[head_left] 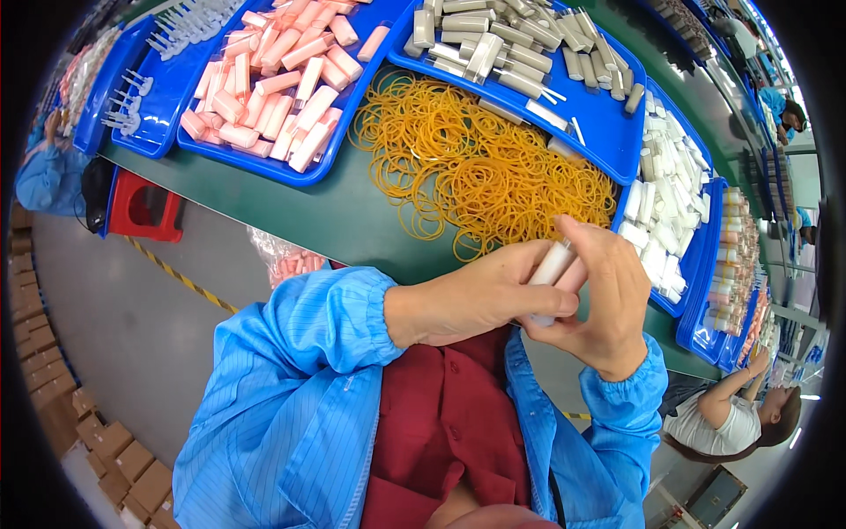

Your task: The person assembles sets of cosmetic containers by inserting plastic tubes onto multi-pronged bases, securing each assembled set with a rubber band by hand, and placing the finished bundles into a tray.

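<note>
Close in front of my chest, my left hand (480, 291) and my right hand (614, 295) come together around a white plastic tube (552, 264) and a pink tube (575, 275) lying side by side. The fingers of both hands are closed on these tubes, with my left thumb across their lower end. My right fingers wrap the far side and hide part of the bundle. Just beyond my hands lies a loose heap of yellow rubber bands (476, 167) on the green tabletop (264, 207).
Blue trays hold pink tubes (282, 79), grey tubes (520, 53), white tubes (663, 203) and clear white-stemmed plastic parts (189, 26). Banded bundles (736, 256) fill a tray at the right. A red stool (145, 207) stands left; co-workers sit at both sides.
</note>
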The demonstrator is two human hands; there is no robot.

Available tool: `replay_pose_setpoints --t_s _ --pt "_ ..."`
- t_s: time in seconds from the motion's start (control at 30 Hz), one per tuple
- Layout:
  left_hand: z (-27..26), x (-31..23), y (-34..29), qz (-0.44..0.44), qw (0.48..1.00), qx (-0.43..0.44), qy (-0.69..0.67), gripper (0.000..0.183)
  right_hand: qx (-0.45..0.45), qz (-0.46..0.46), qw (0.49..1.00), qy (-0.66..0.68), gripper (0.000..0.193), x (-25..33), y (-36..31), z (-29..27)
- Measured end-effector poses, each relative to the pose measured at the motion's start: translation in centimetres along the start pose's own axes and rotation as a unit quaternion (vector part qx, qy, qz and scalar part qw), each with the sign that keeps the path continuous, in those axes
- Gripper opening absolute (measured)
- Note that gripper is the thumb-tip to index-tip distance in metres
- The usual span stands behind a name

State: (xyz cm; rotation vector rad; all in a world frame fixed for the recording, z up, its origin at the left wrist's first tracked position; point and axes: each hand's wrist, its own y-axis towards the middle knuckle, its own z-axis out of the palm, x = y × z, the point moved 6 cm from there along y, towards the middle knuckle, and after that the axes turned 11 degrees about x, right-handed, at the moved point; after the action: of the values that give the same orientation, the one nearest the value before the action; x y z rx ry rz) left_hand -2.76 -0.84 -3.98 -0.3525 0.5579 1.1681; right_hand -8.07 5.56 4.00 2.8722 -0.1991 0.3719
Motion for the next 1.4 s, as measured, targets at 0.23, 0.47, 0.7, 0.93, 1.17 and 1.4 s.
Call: replay_pose_setpoints --t_s 0.23,0.47,0.7,0.93,1.17,1.4 --pt "-2.0 -1.1 -3.9 -0.021 0.996 -0.077 0.05 0.021 0.086 -0.046 0.971 0.219 0.078 0.2 3.0 1.4" --pt "-5.5 -6.8 -8.2 0.14 0.842 -0.38 0.358 0.021 0.021 0.091 0.992 0.089 0.021 -5.8 9.3 4.1" --pt "-6.5 -8.3 -9.7 0.211 0.81 -0.414 0.358 0.015 -0.007 0.163 0.98 0.111 0.019 -7.3 10.1 3.7" --pt "-4.8 -10.5 -5.8 0.31 0.783 -0.353 0.409 0.016 -0.031 0.162 0.956 0.241 0.014 -5.9 7.0 0.9" --pt "-3.4 -7.5 0.4 0.202 0.902 -0.224 0.308 0.015 -0.165 -0.003 0.751 0.639 0.05 -3.1 3.6 -0.8" --pt "-0.1 -10.0 -0.9 0.199 0.706 -0.197 0.651 0.024 0.027 0.07 0.997 0.01 0.068 -8.2 3.1 -1.3"
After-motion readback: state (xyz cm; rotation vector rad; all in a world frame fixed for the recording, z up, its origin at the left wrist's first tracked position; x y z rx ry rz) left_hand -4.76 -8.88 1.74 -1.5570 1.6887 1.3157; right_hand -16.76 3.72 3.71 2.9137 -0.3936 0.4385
